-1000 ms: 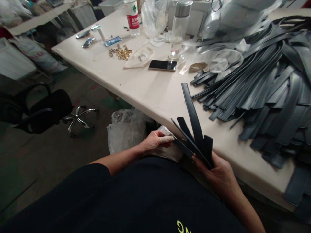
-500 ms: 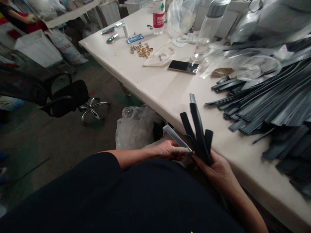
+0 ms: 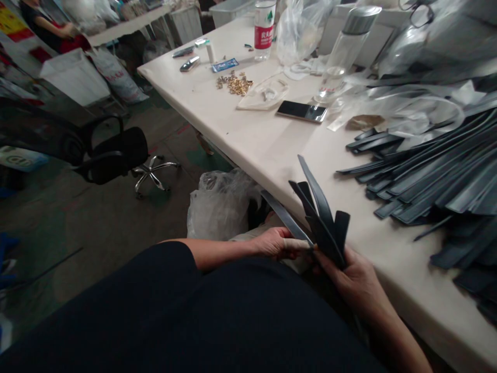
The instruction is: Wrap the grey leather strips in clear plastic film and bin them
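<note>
My left hand (image 3: 275, 242) is closed around one dark strap (image 3: 286, 218), whose free end points up and away past the table's edge. A pale wrap covers one finger of that hand. Right beside it, my right hand (image 3: 352, 273) grips a bunch of black straps (image 3: 326, 230) that fan out upward. The fingertips of both hands meet near the base of the single strap; the exact contact there is too small to make out. A large pile of similar dark straps (image 3: 435, 176) lies on the table to the right.
On the white table (image 3: 256, 140) lie a phone (image 3: 302, 111), small gold metal pieces (image 3: 238, 84), a blue packet (image 3: 224, 65), a glass bottle (image 3: 344, 57) and a red-labelled bottle (image 3: 264, 31). A plastic bag (image 3: 217, 207) sits below the edge. An office chair (image 3: 120, 147) stands left; a person (image 3: 50, 26) is beyond.
The view has shifted slightly, so the table and its things appear further right. The single strap now shows a darker face, and the straps in my right hand have turned a little.
</note>
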`<action>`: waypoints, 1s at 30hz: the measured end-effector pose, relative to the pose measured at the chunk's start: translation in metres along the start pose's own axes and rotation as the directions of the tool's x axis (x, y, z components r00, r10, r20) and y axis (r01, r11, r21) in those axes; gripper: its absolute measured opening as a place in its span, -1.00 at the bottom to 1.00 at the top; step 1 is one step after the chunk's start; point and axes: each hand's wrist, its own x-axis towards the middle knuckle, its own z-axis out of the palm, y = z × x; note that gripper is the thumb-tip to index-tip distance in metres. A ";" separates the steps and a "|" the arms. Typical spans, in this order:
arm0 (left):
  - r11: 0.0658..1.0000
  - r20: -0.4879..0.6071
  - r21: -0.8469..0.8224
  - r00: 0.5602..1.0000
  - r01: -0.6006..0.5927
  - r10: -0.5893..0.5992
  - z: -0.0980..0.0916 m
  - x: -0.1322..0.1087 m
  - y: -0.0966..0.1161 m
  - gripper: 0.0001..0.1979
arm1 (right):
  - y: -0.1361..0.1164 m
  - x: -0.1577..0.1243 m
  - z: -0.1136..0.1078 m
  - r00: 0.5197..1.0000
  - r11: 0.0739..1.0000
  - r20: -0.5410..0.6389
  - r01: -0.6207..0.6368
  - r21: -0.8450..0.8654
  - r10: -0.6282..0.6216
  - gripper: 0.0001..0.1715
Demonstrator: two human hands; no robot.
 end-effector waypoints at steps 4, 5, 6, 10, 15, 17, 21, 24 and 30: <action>0.996 -0.072 -0.053 0.995 -0.069 0.066 -0.005 -0.003 0.006 -0.46 | 0.010 -0.013 -0.016 0.993 0.988 0.063 -0.102 0.112 0.096 -0.55; 0.997 -0.071 -0.052 0.996 -0.062 0.059 -0.006 -0.003 0.006 -0.48 | 0.010 -0.015 -0.018 0.994 0.990 0.044 -0.104 0.094 0.100 -0.55; 0.998 -0.062 -0.045 0.997 -0.045 0.042 -0.006 -0.002 0.005 -0.48 | 0.009 -0.015 -0.018 0.996 0.994 0.023 -0.091 0.063 0.089 -0.57; 1.000 0.012 0.005 1.000 0.018 -0.018 -0.003 0.003 -0.004 -0.41 | -0.004 0.001 -0.005 0.999 0.999 -0.027 0.024 -0.023 -0.025 -0.66; 0.999 -0.056 -0.015 0.997 -0.045 0.044 -0.006 0.000 0.005 -0.46 | 0.000 -0.003 -0.010 0.995 0.996 0.091 -0.046 0.076 0.039 -0.58; 0.999 -0.060 -0.023 0.998 -0.037 0.035 -0.006 -0.001 0.007 -0.48 | 0.004 -0.008 -0.013 0.994 0.998 0.094 -0.053 0.038 0.049 -0.60; 1.000 0.039 0.013 0.999 -0.001 0.001 -0.001 0.000 0.002 -0.49 | 0.000 -0.001 -0.004 0.998 0.996 -0.005 0.060 -0.072 -0.061 -0.69; 0.999 0.010 0.029 0.999 -0.037 0.037 -0.003 0.000 0.006 -0.48 | -0.003 0.004 -0.003 0.998 0.998 0.001 0.062 0.023 -0.062 -0.67; 0.998 -0.052 0.033 0.998 -0.043 0.045 -0.010 0.002 0.011 -0.51 | 0.004 -0.007 -0.010 1.000 0.996 0.011 -0.023 0.090 0.022 -0.68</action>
